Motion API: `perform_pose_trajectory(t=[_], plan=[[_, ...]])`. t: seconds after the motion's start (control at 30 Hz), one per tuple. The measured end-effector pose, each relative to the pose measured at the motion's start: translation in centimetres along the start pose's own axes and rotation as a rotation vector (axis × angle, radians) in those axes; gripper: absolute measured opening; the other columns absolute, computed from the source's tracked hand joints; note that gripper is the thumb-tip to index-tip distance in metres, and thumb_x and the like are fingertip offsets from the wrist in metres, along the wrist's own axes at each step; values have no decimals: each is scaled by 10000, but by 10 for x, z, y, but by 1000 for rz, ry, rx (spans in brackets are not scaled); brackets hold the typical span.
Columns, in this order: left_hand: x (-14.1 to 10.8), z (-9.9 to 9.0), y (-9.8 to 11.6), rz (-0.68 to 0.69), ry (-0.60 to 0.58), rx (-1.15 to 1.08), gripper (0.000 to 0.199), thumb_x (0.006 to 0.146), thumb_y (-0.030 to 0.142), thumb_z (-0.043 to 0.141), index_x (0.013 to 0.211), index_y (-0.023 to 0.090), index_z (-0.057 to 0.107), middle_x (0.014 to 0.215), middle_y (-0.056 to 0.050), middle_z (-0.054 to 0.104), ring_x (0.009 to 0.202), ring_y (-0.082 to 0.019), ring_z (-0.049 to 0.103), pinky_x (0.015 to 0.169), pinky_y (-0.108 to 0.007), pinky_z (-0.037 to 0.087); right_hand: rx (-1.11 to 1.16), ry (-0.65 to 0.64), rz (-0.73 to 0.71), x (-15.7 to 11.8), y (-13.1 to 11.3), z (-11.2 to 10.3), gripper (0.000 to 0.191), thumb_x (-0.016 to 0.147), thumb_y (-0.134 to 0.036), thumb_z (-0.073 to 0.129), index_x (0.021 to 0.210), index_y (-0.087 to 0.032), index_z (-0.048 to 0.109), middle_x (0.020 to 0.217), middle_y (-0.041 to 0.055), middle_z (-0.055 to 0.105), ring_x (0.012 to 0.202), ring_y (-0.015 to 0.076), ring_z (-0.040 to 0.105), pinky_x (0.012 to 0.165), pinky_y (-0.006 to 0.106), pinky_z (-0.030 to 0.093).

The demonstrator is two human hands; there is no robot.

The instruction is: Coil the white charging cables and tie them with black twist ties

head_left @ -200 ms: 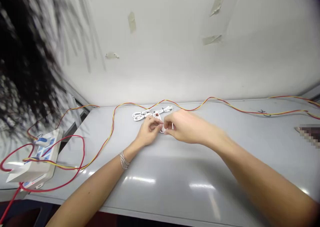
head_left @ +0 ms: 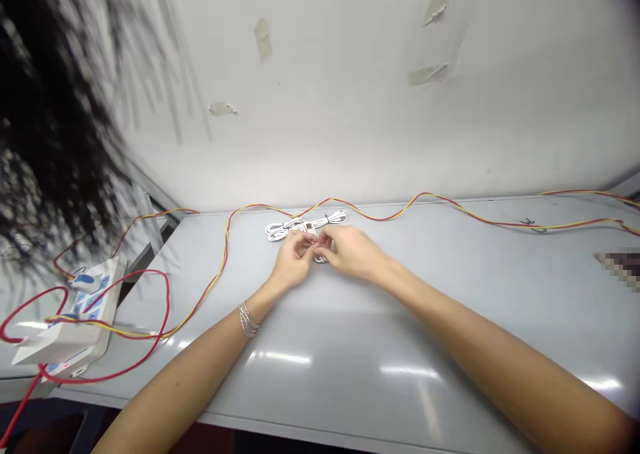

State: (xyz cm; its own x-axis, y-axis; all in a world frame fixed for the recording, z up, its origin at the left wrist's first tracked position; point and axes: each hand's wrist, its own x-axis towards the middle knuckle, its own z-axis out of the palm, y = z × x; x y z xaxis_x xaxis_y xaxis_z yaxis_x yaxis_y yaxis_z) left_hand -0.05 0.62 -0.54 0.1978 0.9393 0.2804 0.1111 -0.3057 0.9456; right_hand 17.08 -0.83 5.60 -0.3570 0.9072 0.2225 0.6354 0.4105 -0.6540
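Observation:
In the middle of the grey table, a coiled white cable lies between my two hands, mostly hidden by the fingers. My left hand, a silver bracelet on its wrist, pinches at the coil from the left. From the right, my right hand closes on the same coil, thumb and fingertips meeting those of the left hand. Just behind the fingers lie another white cable bundle, bound with a dark tie, and a second tied bundle to its right. Whether a tie is between my fingertips is too small to tell.
A red and yellow wire runs along the back of the table by the white wall. At left, a power strip has a white adapter and a looped red cord. Black ties lie at right. Dark hair covers the upper left.
My right hand has moved a little left and closed in, so its fingertips now meet my left hand over the coiled cable. The left hand has barely shifted.

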Motion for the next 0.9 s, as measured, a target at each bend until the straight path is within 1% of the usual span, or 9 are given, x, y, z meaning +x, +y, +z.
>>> perform_pose_trajectory(t=[0.1, 0.2, 0.3, 0.63, 0.7, 0.77, 0.8, 0.83, 0.9], plan=[[1, -1, 3, -48, 35, -37, 186, 803, 279, 717, 910, 157, 628, 986, -61, 598, 797, -135, 631, 742, -301, 567, 145, 9, -37, -3, 16, 14, 105, 879, -287, 618, 907, -189, 643, 833, 44, 710, 697, 156, 617, 677, 294, 445], [1, 0, 8, -44, 37, -60, 262, 806, 302, 726, 989, 173, 588, 1059, -59, 604, 741, -97, 612, 704, -259, 540, 435, 64, 28, -3, 29, 26, 215, 901, -373, 592, 956, -169, 631, 803, 37, 680, 652, 135, 612, 644, 278, 465], [0, 0, 12, -17, 38, -82, 336, 790, 308, 754, 1041, 189, 564, 1128, -62, 593, 720, -76, 596, 704, -238, 527, 604, 81, 97, 0, 36, 31, 299, 809, -443, 694, 894, -162, 638, 741, 19, 649, 582, 131, 582, 578, 273, 457], [1, -4, 11, -1, 35, -96, 354, 770, 305, 791, 1036, 200, 583, 1187, -54, 562, 719, -69, 612, 729, -253, 530, 726, 11, 146, 6, 39, 31, 349, 722, -480, 761, 788, -156, 649, 639, 0, 612, 545, 115, 533, 536, 248, 414], [2, -4, 10, -3, 39, -108, 355, 763, 301, 795, 1032, 200, 587, 1163, -48, 562, 716, -70, 610, 720, -250, 530, 651, -21, 150, 8, 32, 21, 330, 759, -473, 722, 771, -154, 642, 623, 5, 613, 546, 116, 526, 544, 253, 411], [2, -4, 9, -11, 42, -122, 358, 754, 287, 797, 1032, 198, 591, 1159, -49, 561, 718, -71, 613, 715, -248, 532, 457, -104, 122, 6, 16, -4, 295, 809, -431, 670, 724, -149, 651, 644, 21, 635, 567, 113, 524, 560, 256, 393], [2, -3, 8, -11, 43, -129, 355, 751, 277, 795, 1032, 197, 592, 1163, -52, 561, 718, -72, 616, 716, -248, 535, 342, -192, 58, 2, 6, -20, 279, 830, -398, 654, 698, -153, 665, 658, 20, 641, 586, 109, 515, 566, 255, 377], [2, -3, 8, -12, 44, -135, 353, 750, 268, 791, 1033, 195, 594, 1161, -54, 563, 717, -72, 619, 715, -246, 537, 240, -335, 26, -5, -5, -38, 297, 810, -401, 676, 633, -162, 656, 582, 2, 599, 532, 102, 470, 521, 258, 338], [1, -1, 8, -18, 39, -147, 347, 753, 252, 776, 1041, 194, 592, 1145, -52, 570, 712, -72, 623, 710, -240, 538, 149, -568, 15, -25, -26, -72, 343, 813, -448, 684, 599, -180, 666, 539, -4, 591, 474, 102, 467, 480, 268, 318]])
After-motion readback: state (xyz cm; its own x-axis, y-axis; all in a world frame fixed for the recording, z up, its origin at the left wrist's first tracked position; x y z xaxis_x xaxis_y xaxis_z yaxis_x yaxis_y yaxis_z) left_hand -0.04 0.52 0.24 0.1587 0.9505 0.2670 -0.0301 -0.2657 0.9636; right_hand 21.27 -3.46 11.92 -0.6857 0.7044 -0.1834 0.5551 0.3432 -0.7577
